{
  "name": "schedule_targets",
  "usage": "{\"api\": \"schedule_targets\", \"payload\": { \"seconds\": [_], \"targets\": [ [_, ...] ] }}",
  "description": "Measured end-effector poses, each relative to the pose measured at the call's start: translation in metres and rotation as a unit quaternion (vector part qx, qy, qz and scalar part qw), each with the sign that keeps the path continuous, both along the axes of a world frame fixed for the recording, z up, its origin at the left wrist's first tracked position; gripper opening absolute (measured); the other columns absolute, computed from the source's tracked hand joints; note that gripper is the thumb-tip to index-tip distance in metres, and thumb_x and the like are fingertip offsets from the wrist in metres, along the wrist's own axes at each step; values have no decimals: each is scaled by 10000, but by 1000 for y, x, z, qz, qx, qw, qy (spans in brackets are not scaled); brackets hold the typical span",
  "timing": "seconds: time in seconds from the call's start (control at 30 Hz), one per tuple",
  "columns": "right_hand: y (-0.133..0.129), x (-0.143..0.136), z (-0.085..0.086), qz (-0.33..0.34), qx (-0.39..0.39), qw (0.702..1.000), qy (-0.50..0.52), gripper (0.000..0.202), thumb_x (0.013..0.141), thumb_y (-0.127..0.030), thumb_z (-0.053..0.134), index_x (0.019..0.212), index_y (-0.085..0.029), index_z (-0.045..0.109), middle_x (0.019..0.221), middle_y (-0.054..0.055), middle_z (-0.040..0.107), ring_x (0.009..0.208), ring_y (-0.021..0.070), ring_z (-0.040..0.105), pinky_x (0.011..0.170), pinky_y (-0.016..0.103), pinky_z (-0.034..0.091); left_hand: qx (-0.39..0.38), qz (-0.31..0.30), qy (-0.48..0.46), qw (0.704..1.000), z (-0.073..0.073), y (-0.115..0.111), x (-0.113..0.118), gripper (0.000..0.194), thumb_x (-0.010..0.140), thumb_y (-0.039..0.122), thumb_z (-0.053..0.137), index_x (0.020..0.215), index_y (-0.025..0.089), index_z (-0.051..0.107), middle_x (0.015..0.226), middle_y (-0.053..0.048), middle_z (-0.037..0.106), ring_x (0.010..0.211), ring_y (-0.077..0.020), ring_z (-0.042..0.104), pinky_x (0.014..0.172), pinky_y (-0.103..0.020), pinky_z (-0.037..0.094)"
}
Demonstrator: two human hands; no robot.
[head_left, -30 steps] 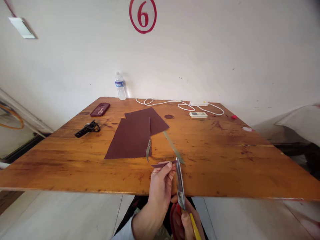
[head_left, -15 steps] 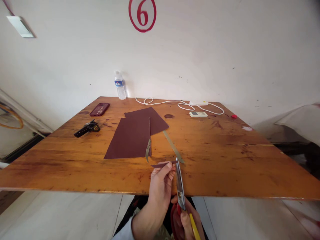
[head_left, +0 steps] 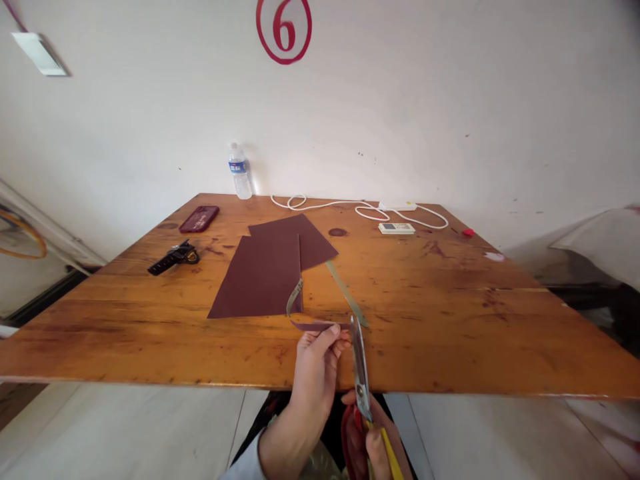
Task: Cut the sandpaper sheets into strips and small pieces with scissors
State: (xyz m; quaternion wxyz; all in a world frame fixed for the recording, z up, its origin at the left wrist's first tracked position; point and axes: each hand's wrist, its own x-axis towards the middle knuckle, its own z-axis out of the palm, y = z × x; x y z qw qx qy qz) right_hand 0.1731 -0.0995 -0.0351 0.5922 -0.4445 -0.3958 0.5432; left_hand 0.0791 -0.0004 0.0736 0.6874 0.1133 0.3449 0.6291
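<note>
Between the thumb and fingers of my left hand (head_left: 317, 367) is a narrow dark strip (head_left: 307, 327), whose far end curls up over the edge of a maroon sheet (head_left: 260, 277). My right hand (head_left: 380, 440) is wrapped round the handles of the scissors (head_left: 360, 380), which have red and yellow grips. The blades point away from me, slightly apart at the tips, beside the strip's right end and my left fingertips. A second maroon sheet (head_left: 305, 240) lies partly under the first. Another thin strip (head_left: 347, 293) extends from its lower corner.
On the wooden table (head_left: 450, 333), a maroon phone (head_left: 199, 219) and a black strapped item (head_left: 173, 257) lie left. A bottle (head_left: 240, 172), white cable (head_left: 330, 204), power strip (head_left: 397, 206) and remote (head_left: 397, 229) are at the back. A red scrap (head_left: 469, 233) lies right.
My left hand has shifted slightly left with the strip. The strip's curled part bows further left, and the scissor tips show a wider gap.
</note>
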Motion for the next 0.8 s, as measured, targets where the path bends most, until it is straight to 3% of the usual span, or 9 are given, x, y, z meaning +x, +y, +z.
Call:
{"api": "schedule_targets", "payload": {
  "seconds": [0.23, 0.5, 0.8],
  "targets": [
    [-3, 1, 21, -48, -27, 996, -66, 574, 722, -769, 642, 938, -248, 750, 631, -15, 528, 524, 160, 385, 512, 294, 308, 28, -4, 51, 998, 4, 3, -7, 228, 552, 234, 883, 638, 148, 690, 618, -16, 683, 588, -122, 618, 617, -243, 498],
    [-2, 3, 18, -17, -50, 996, -70, 579, 727, -776, 628, 937, -245, 722, 597, -54, 426, 500, 134, 291, 508, 290, 218, 25, -3, 81, 996, 2, 8, -11, 260, 518, 245, 893, 638, 145, 685, 616, -21, 688, 563, -123, 612, 607, -250, 489],
    [-1, 3, 17, -41, -50, 993, -97, 610, 718, -789, 626, 911, -220, 733, 594, -42, 469, 500, 136, 323, 506, 295, 243, 32, -14, 83, 996, 2, 9, -12, 239, 526, 232, 889, 639, 136, 702, 587, -22, 681, 555, -129, 616, 592, -248, 504]
  ]
}}
